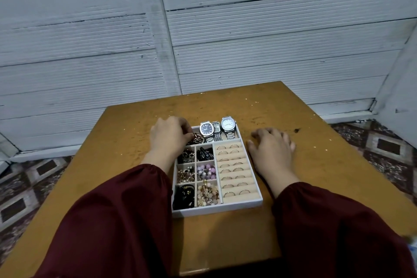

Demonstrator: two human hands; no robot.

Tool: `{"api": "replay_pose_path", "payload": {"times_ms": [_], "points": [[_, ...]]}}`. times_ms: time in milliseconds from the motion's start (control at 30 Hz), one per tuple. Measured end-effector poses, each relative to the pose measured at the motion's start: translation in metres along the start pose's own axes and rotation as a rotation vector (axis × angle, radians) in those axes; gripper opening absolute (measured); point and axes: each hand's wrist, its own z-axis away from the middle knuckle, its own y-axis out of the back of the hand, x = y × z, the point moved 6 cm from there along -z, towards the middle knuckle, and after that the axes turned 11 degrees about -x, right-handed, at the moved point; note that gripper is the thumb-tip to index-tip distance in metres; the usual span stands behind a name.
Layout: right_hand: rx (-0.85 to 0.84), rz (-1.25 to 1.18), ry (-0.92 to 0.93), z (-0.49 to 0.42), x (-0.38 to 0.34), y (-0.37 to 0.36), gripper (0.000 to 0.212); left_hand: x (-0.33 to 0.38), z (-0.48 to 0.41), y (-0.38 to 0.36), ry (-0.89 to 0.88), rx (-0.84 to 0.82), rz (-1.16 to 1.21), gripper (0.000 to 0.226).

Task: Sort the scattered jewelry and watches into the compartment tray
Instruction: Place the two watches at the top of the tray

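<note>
Compartment tray (216, 210), white with beige lining, is the landmark. It sits on a brown table (293, 108), whose top spreads out on every side of it. A white ribbed wall (270, 40) rises beyond the tray's far side. Patterned floor tiles (383, 149) show well off to its left and right.

Two dark red sleeves (112, 221) reach in from the near side, one along each flank of the tray. The left hand (168, 135) is over the tray's far left corner. Its fingers are curled down and grasp a rose-gold piece (197, 140) lying in the long far compartment. The right hand (272, 149) rests palm down on the table just right of the tray, level with its far half. Its fingers are loosely spread and hold nothing.

Three watches stand side by side in that same far compartment, right of the rose-gold piece: a dark-dial watch (207, 129), a small narrow watch (216, 128) and a white-dial watch (228, 124).

The tray's right half is a padded ring section (234, 196) with thin rings (229, 193) slotted in rows. Its left half has six small compartments in two columns. These hold black jewelry (184, 195) at the near left, pale beads (207, 194) beside it, and pink beads (206, 170) in the middle right one. The others hold gold-and-pearl pieces (186, 175), a dark mixed cluster (186, 156) and a black piece (205, 153).
</note>
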Motion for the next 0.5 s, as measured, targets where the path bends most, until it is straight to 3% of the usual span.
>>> {"api": "replay_pose_path", "payload": {"times_ms": [333, 500], "points": [[-0.003, 0.009, -0.003, 0.000, -0.001, 0.000, 0.033, -0.011, -0.001, -0.002, 0.024, -0.023, -0.013, 0.007], [0.001, -0.033, -0.003, 0.000, 0.001, 0.002, 0.032, -0.018, 0.008, 0.003, 0.035, 0.008, 0.472, 0.012]]}}
